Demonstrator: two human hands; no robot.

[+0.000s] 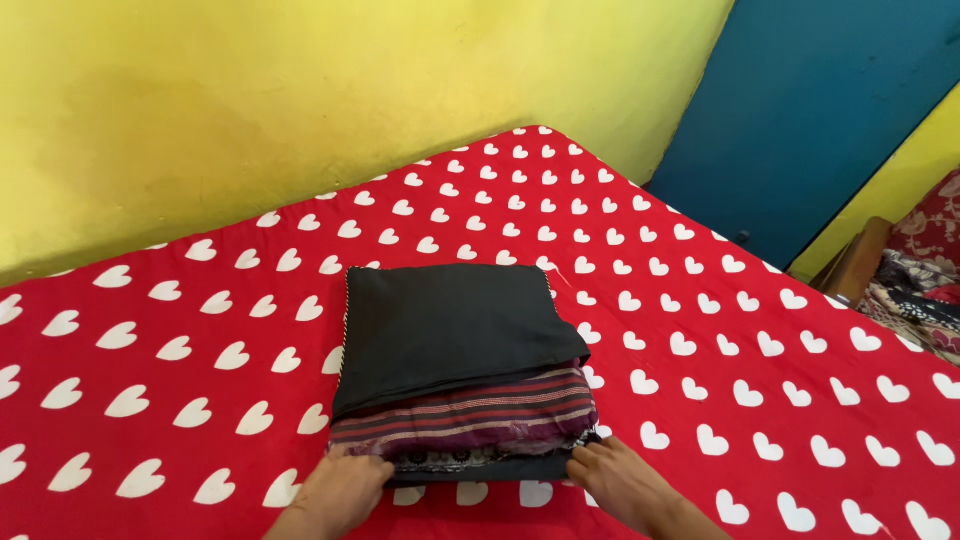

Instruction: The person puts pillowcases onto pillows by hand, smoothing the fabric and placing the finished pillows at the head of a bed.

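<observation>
Left hand: the left hand (340, 490) lies at the near left corner of the stack, fingers curled against its lower edge and touching the cloth; it grips nothing that I can see.
Right hand: the right hand (615, 478) mirrors it at the near right corner, fingertips tucked at the bottom layer.
Stack: the folded stack of dark cloth with a maroon striped layer (460, 385) sits on the bed between both hands, a plain black piece on top.
Handling: it looks soft and limp, fairly light, and liable to slide apart layer by layer; holding it underneath at both near corners, or flat beneath the bottom fold, would keep it together.
Bed: the red bedsheet with white hearts (700, 330) spreads all around it.
Beyond: a yellow wall (300, 100) and a blue door (820, 110) stand behind.
</observation>
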